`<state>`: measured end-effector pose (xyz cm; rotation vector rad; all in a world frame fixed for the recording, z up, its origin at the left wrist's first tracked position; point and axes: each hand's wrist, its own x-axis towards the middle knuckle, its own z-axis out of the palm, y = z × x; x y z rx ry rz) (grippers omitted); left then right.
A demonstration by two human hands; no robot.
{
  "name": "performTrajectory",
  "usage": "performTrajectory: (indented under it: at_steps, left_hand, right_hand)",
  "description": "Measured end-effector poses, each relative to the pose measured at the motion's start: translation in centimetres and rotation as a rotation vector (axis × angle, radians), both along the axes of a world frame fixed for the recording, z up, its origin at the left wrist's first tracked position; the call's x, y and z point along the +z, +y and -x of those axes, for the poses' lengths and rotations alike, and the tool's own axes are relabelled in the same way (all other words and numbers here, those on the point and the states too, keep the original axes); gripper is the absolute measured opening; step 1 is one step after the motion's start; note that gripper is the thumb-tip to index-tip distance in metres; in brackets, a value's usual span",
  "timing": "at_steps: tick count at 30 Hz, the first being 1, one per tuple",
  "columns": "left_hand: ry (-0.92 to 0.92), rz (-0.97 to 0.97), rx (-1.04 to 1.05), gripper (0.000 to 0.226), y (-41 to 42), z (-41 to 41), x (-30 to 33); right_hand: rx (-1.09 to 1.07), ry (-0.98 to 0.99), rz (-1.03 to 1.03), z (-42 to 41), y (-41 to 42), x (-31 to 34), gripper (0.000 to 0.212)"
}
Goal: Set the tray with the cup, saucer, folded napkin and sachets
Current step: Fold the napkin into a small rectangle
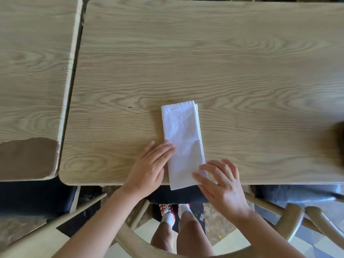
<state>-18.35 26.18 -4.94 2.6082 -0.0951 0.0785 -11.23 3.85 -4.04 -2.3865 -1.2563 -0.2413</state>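
2 hands, left [150, 166] & right [221, 185], flat on 1 folded napkin [183, 138].

Bare arms, bare legs, white socks, red-and-white shoes

Both forearms are uncovered to the frame's edge, with no sleeves, rings or watch showing on the left hand [149, 168] or right hand [222, 185]. Below, white ankle socks [184, 208] sit in red-laced trainers [165, 209].

We see the folded napkin [183, 144] on the table [242, 71], its near end overhanging the front edge. The left hand [150, 166] rests at its left side, the right hand [221, 183] at its right. A second table [33, 71] stands left.
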Motion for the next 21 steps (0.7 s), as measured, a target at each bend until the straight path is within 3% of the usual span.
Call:
performTrajectory:
  at_steps: [3,7,10,14,16,21]
  left_hand:
    - [0.02,0.003,0.008,0.055,0.2,0.0,-0.3]
    - [-0.029,-0.017,0.058,0.043,-0.2,-0.4,-0.3]
    - [-0.114,0.118,0.195,0.035,-0.8,-0.9,0.0]
    - [-0.16,0.177,0.297,0.036,-1.3,-1.3,0.1]
    - [-0.167,0.177,0.272,0.028,-1.1,-1.2,0.1]
    - [-0.16,0.182,0.2,0.029,-0.6,-1.0,0.1]
  right_hand:
    - [-0.031,0.056,-0.106,-0.3,0.7,1.5,0.019]
    - [-0.056,0.1,-0.209,-1.2,2.3,3.8,0.009]
    - [-0.041,0.157,-0.234,-2.3,2.7,3.8,0.009]
    - [-0.092,0.293,-0.134,-3.9,1.7,2.1,0.043]
    - [-0.071,0.307,-0.066,-4.6,1.7,1.2,0.051]
    - [0.033,0.203,-0.017,-5.9,2.7,-0.2,0.026]
